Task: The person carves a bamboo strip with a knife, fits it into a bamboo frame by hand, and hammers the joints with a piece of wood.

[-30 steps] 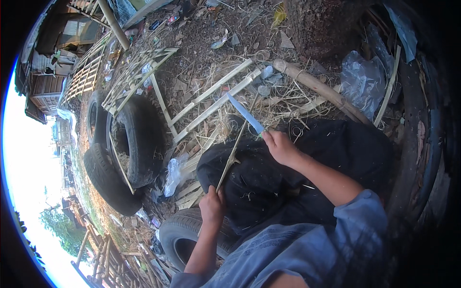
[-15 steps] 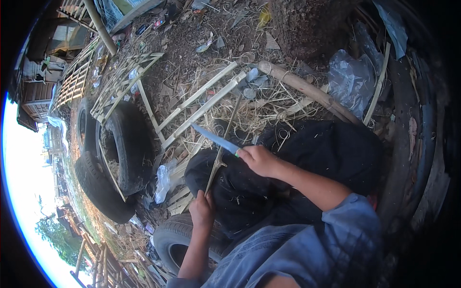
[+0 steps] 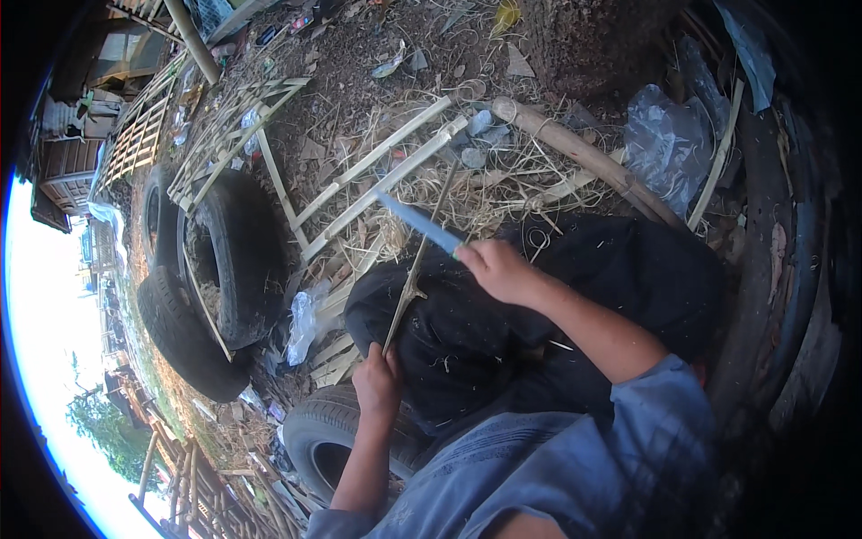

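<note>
My right hand [image 3: 498,271] is closed around the handle of a knife [image 3: 420,225], a little green showing at its grip. The long pale blade points up and left, crossing a thin bamboo strip [image 3: 415,274] beyond the strip's knobbly node. Whether the edge touches the strip, I cannot tell. My left hand [image 3: 377,382] pinches the near end of this strip, which slants away over my dark-clothed legs [image 3: 467,332]. Its far end lies over the shavings [image 3: 485,193] on the ground.
Two split bamboo lengths [image 3: 386,198] and a thick bamboo pole [image 3: 584,153] lie ahead. Old tyres [image 3: 242,260] stand at left, another tyre [image 3: 310,431] beside my left forearm. A clear plastic bag [image 3: 664,144] lies near a tree trunk [image 3: 584,45].
My right hand and the knife have moved away from me along the strip, farther past its node. The left hand keeps its hold near the strip's end. The view has shifted slightly.
</note>
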Tool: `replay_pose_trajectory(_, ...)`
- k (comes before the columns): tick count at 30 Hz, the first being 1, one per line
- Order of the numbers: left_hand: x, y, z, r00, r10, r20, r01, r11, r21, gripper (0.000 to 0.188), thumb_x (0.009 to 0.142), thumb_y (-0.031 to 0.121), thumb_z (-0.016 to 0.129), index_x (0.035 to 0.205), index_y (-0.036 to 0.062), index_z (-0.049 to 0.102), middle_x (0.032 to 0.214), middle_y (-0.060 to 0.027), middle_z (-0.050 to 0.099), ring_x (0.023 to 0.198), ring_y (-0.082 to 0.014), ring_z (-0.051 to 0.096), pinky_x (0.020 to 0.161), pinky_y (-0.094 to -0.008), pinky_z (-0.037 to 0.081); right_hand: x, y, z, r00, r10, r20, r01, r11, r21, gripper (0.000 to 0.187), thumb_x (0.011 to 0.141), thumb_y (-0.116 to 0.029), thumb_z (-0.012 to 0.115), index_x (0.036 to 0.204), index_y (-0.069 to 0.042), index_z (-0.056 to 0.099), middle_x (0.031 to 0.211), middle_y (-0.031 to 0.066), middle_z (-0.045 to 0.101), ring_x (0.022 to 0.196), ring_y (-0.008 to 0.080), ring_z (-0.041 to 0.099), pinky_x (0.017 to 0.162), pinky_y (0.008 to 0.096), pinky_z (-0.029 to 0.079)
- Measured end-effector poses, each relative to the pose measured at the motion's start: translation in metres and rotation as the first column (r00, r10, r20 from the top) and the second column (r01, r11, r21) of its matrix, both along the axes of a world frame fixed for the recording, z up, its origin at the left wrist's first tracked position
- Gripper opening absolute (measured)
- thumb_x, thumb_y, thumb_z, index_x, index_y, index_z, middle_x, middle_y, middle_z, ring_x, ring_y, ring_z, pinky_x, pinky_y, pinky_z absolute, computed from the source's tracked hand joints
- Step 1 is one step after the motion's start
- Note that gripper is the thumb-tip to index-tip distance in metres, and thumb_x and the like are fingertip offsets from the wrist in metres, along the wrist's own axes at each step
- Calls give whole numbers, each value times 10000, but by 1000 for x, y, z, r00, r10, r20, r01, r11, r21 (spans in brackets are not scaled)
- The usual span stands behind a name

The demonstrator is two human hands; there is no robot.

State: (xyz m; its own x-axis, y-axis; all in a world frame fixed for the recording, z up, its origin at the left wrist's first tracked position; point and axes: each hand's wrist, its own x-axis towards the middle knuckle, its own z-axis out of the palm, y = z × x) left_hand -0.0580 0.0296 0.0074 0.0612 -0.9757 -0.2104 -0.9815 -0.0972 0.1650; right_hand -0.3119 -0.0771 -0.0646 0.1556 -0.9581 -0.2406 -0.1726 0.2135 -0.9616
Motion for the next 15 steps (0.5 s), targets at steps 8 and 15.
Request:
replay_pose_trajectory(8, 2, -1, -6, 1000, -5, -21, 5, 1000, -13, 265, 945, 241, 535, 806, 20, 492, 625, -257, 563, 616, -468, 571, 553, -534, 428, -7, -12, -5, 995, -52, -88, 44, 995, -87, 426, 999, -320, 470, 795, 29, 603, 647, 237, 589, 667, 413, 628, 550, 464, 466)
replay_pose_trajectory(15, 3, -1, -4, 1000, 5, 5, -5, 1000, 17, 264, 953, 247, 525, 815, 24, 492, 643, -262, 569, 635, -471, 574, 571, -544, 428, 3, -1, -12, 999, -22, -27, 19, 995, -98, 408, 999, -312, 466, 800, 21, 590, 622, 214, 579, 617, 417, 598, 539, 462, 440)
